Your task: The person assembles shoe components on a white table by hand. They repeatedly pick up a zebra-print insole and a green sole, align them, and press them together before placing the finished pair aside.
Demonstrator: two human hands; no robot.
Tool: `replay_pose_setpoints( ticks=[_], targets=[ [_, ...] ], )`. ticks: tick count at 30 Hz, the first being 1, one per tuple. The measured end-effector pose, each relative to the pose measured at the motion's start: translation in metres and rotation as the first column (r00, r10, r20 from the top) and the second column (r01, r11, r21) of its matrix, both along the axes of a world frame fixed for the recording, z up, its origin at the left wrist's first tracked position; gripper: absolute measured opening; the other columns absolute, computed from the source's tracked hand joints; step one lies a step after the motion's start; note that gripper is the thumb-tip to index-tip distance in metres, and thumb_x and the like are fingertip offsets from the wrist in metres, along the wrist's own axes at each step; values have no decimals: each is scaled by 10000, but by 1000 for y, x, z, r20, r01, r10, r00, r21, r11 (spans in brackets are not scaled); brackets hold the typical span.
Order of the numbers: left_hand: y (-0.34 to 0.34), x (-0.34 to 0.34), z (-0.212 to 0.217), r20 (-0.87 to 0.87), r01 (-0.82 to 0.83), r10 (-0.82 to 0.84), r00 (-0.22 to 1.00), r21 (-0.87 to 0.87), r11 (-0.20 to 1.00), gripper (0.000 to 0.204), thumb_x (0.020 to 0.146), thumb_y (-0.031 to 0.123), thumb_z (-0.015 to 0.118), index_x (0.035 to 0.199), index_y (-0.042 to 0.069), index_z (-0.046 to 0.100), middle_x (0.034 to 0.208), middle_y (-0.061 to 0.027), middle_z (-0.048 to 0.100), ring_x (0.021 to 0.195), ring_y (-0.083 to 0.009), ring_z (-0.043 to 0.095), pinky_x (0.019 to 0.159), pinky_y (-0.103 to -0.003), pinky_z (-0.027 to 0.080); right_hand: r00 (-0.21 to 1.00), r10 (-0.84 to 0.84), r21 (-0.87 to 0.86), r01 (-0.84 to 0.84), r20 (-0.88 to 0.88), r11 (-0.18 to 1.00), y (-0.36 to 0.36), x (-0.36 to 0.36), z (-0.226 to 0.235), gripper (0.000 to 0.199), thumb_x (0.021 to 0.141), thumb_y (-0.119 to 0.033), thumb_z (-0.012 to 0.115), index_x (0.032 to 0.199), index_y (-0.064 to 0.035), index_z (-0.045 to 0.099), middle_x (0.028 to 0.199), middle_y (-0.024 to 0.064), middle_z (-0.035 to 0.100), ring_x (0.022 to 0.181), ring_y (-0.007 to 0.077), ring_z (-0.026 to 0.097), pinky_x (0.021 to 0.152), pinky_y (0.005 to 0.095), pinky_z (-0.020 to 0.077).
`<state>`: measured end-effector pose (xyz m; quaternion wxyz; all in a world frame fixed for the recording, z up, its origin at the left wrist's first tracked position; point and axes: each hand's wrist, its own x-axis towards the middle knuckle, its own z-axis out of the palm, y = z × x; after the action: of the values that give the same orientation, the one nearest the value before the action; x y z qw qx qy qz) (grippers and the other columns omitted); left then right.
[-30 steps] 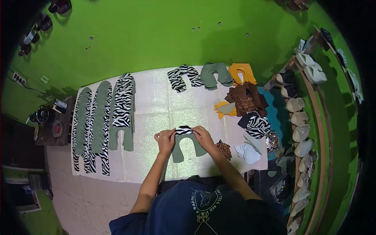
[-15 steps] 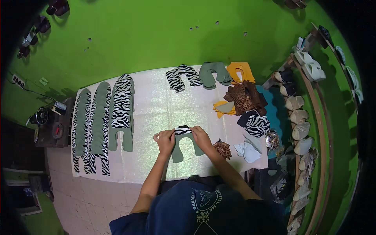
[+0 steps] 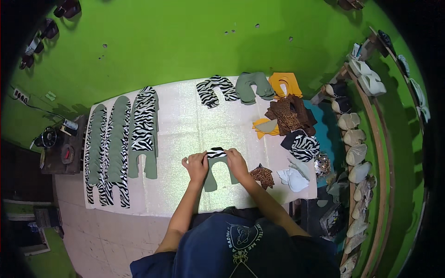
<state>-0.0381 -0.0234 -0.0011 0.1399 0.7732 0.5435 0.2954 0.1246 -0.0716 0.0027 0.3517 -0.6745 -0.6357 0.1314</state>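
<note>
Zebra-print piece [image 3: 215, 152] atop green U-shaped cutout [image 3: 214, 173], mid-table [image 3: 185, 134]. L hand [image 3: 197, 166] & R hand [image 3: 235, 161] fingers pressed on it, prob. pinching. Leopard scrap [image 3: 262, 175] just right; zebra/green stacks [image 3: 118, 143] well left.

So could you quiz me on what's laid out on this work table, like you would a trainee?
1. True or false: both hands rest on the green U-shaped piece near the table's front edge.
2. What pattern is the small piece lying on top of it: A leopard, B zebra, C plain orange?
3. On which side of the table are the long overlapping rows of pieces?

Key: 1 true, the left hand and right hand both press on it; 2 B; 3 the person's left.
</note>
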Motion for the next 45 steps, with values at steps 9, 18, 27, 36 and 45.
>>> replay_pose_setpoints(
  ticks=[9,18,27,36,45],
  targets=[
    [-5,2,-1,-5,-8,9,1000,85,996,183,780,158,591,957,133,631,865,-4,614,891,-164,531,879,-439,228,995,-3,14,2,102,1000,-1,-2,-1,250,765,-4,508,1008,-17,561,917,128,529,822,299,549,720,364,461],
    [-7,5,-3,-53,-8,17,998,179,984,192,775,139,583,965,128,609,882,-5,581,941,-175,495,878,-440,232,986,-28,22,25,167,999,0,-5,-4,270,740,6,517,1004,-17,569,901,119,530,792,289,550,700,361,470],
    [-11,9,-1,-110,38,-18,994,181,983,178,741,129,598,902,204,602,806,5,501,893,-162,482,864,-428,249,986,-23,-109,42,163,993,1,-6,2,254,784,-52,497,1028,-36,567,913,110,523,819,272,553,693,352,475],
    [-11,10,-3,-120,71,-56,991,129,989,52,764,197,591,804,170,612,821,-15,507,900,-182,482,870,-466,245,984,-38,-64,50,175,997,1,-7,-2,251,766,-34,522,1010,-36,583,902,109,526,788,284,555,672,367,475],
    [-16,16,-2,-227,52,-5,974,203,978,102,790,225,553,827,148,609,1030,-29,531,1059,-205,448,908,-500,208,967,-26,-55,41,252,998,1,-7,-5,260,761,-46,531,1016,-38,578,909,105,515,804,263,548,693,342,472]
  ],
)
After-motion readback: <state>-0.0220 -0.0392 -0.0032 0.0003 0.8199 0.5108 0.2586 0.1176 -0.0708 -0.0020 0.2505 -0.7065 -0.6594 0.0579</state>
